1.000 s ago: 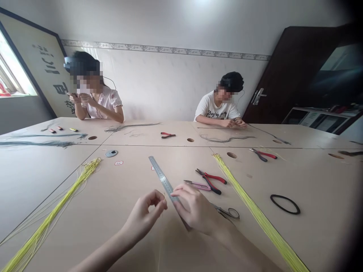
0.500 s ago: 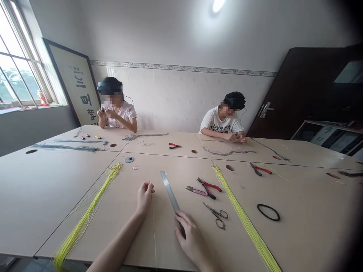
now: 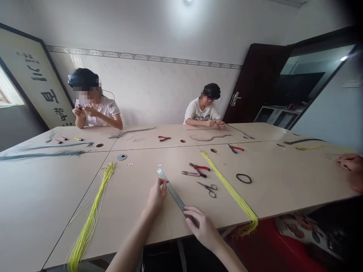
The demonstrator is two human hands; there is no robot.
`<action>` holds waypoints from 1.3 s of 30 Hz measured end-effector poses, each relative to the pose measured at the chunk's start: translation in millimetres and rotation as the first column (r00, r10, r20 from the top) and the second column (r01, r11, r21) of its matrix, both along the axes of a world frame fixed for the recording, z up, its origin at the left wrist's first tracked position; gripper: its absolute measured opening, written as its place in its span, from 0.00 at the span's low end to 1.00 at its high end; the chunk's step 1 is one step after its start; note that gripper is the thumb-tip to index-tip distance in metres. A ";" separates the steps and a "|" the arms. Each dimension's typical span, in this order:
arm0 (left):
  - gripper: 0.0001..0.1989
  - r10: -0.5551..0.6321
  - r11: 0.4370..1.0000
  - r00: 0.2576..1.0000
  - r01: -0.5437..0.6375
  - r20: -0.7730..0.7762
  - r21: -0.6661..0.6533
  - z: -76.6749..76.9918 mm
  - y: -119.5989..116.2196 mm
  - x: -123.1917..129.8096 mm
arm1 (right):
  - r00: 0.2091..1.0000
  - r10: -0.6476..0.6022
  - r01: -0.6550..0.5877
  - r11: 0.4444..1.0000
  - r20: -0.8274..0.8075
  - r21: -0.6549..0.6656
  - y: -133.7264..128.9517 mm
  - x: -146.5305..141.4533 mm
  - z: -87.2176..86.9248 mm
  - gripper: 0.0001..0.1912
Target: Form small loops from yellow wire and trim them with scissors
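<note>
My left hand (image 3: 157, 193) is closed in a pinch beside the far part of a steel ruler (image 3: 174, 194). From its fingers hangs a thin pale cord (image 3: 168, 225), faint against the table and running toward the near edge. My right hand (image 3: 202, 226) grips the near end of the ruler, thumb on one side and fingers on the other, covering that end. Right of the ruler lie thread snips (image 3: 191, 173), red-and-black pliers (image 3: 202, 168) and small scissors (image 3: 209, 188). A yellow cord bundle (image 3: 95, 215) lies to the left, and another yellow bundle (image 3: 227, 184) to the right.
A black elastic ring (image 3: 244, 178) and a second pair of pliers (image 3: 235, 148) lie farther right. Two people (image 3: 95, 105) (image 3: 202, 111) work across the table (image 3: 136, 200). Another person's hands (image 3: 350, 166) rest at the right edge. A round grey disc (image 3: 121, 157) lies left of centre.
My left hand has moved right, up against the ruler, still pinching the cord. My right hand keeps its hold on the ruler. The view has turned right, bringing another person's hands into sight.
</note>
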State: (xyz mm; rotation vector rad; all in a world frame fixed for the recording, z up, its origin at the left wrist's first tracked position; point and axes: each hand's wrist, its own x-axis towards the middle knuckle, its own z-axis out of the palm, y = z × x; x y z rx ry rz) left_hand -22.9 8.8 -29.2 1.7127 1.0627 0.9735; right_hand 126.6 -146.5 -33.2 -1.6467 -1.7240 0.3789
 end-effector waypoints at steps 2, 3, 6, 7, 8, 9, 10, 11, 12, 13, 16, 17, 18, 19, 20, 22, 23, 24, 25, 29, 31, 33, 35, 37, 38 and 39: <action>0.14 -0.079 0.997 0.996 0.079 -0.042 -0.002 -1.1 0.6 0.1 | 0.994 -0.112 0.112 0.993 -0.006 -0.029 -4.3 4.6 2.2 0.10; 0.14 -0.111 0.994 0.992 0.110 -0.057 -0.005 -1.6 1.7 0.3 | 0.985 -0.172 0.172 0.984 0.009 -0.047 -7.3 6.6 2.2 0.10; 0.14 -0.165 0.986 0.982 0.165 -0.087 -0.012 -2.8 7.1 3.0 | 0.943 -0.318 0.328 0.938 0.098 -0.109 -18.5 8.3 -1.0 0.13; 0.14 -0.173 0.985 0.980 0.173 -0.094 -0.014 -3.3 9.2 4.6 | 0.927 -0.352 0.367 0.921 0.130 -0.128 -22.3 6.9 -2.9 0.14; 0.14 -0.178 0.984 0.979 0.178 -0.101 -0.016 -3.9 11.4 6.5 | 0.913 -0.377 0.398 0.906 0.157 -0.144 -25.6 4.6 -5.0 0.15; 0.14 -0.182 0.983 0.977 0.182 -0.109 -0.018 -4.6 13.4 8.5 | 0.901 -0.394 0.422 0.893 0.181 -0.157 -28.5 1.8 -7.0 0.15; 0.14 -0.186 0.983 0.975 0.184 -0.119 -0.020 -5.3 15.4 10.6 | 0.893 -0.404 0.437 0.883 0.199 -0.169 -30.8 -1.2 -8.9 0.15; 0.14 -0.187 0.982 0.974 0.186 -0.129 -0.023 -6.1 17.0 12.7 | 0.889 -0.406 0.444 0.878 0.211 -0.178 -32.4 -3.9 -10.4 0.15; 0.14 -0.186 0.983 0.973 0.185 -0.139 -0.025 -6.8 18.4 14.7 | 0.889 -0.403 0.443 0.877 0.220 -0.186 -33.6 -6.0 -11.5 0.15; 0.14 -0.184 0.983 0.972 0.182 -0.148 -0.028 -7.3 19.5 16.4 | 0.891 -0.395 0.438 0.877 0.225 -0.195 -34.3 -7.2 -12.3 0.14; 0.14 -0.163 0.987 0.972 0.159 -0.167 -0.038 -8.0 20.2 19.9 | 0.908 -0.346 0.398 0.888 0.235 -0.231 -35.1 -5.3 -12.5 0.13; 0.14 -0.153 0.988 0.973 0.148 -0.170 -0.042 -7.9 19.4 20.4 | 0.915 -0.326 0.381 0.892 0.237 -0.245 -35.4 -3.5 -11.9 0.13; 0.14 -0.142 0.990 0.975 0.136 -0.172 -0.045 -7.5 18.0 20.6 | 0.922 -0.305 0.363 0.895 0.239 -0.259 -36.0 -1.5 -10.8 0.12; 0.14 -0.130 0.991 0.976 0.123 -0.173 -0.048 -6.9 16.0 20.7 | 0.929 -0.282 0.343 0.899 0.240 -0.272 -37.0 0.5 -9.2 0.12; 0.14 -0.116 0.993 0.978 0.109 -0.175 -0.050 -6.3 13.2 20.8 | 0.935 -0.259 0.323 0.903 0.240 -0.283 -38.4 2.4 -7.1 0.12; 0.14 -0.086 0.996 0.979 0.077 -0.184 -0.053 -5.2 5.9 21.5 | 0.948 -0.214 0.282 0.911 0.237 -0.303 -42.4 6.1 -2.0 0.12; 0.14 -0.069 0.997 0.979 0.060 -0.192 -0.053 -4.8 1.5 22.2 | 0.952 -0.195 0.264 0.912 0.234 -0.314 -44.8 8.1 0.6 0.12; 0.14 -0.051 0.998 0.978 0.041 -0.202 -0.050 -4.5 -3.1 23.2 | 0.957 -0.179 0.249 0.912 0.230 -0.327 -47.1 10.4 3.0 0.13; 0.14 -0.033 0.999 0.976 0.024 -0.213 -0.046 -4.4 -7.7 24.4 | 0.961 -0.164 0.236 0.909 0.224 -0.345 -49.2 13.0 4.9 0.13; 0.13 0.026 0.999 0.963 -0.033 -0.267 -0.023 -4.1 -22.3 28.5 | 0.975 -0.125 0.195 0.875 0.182 -0.444 -53.5 25.4 4.3 0.14; 0.13 0.053 0.998 0.956 -0.060 -0.288 -0.016 -3.6 -26.2 29.3 | 0.985 -0.114 0.164 0.851 0.129 -0.498 -53.5 31.0 -0.2 0.15; 0.13 0.081 0.996 0.951 -0.090 -0.299 -0.018 -2.9 -28.2 29.2 | 0.993 -0.107 0.116 0.831 0.048 -0.544 -53.3 34.6 -5.4 0.17; 0.13 0.101 0.993 0.949 -0.115 -0.298 -0.031 -2.4 -29.3 28.7 | 0.994 -0.093 0.042 0.820 -0.060 -0.570 -53.0 35.9 -9.9 0.17; 0.13 0.111 0.990 0.954 -0.130 -0.280 -0.049 -2.5 -30.0 28.2 | 0.977 -0.061 -0.070 0.810 -0.203 -0.582 -52.1 35.1 -13.3 0.17; 0.13 0.114 0.989 0.957 -0.135 -0.265 -0.060 -2.7 -30.4 28.0 | 0.957 -0.040 -0.143 0.797 -0.288 -0.587 -51.2 34.0 -14.8 0.16; 0.13 0.118 0.988 0.962 -0.140 -0.247 -0.071 -3.1 -30.8 27.8 | 0.926 -0.021 -0.221 0.778 -0.376 -0.588 -50.0 32.7 -16.5 0.16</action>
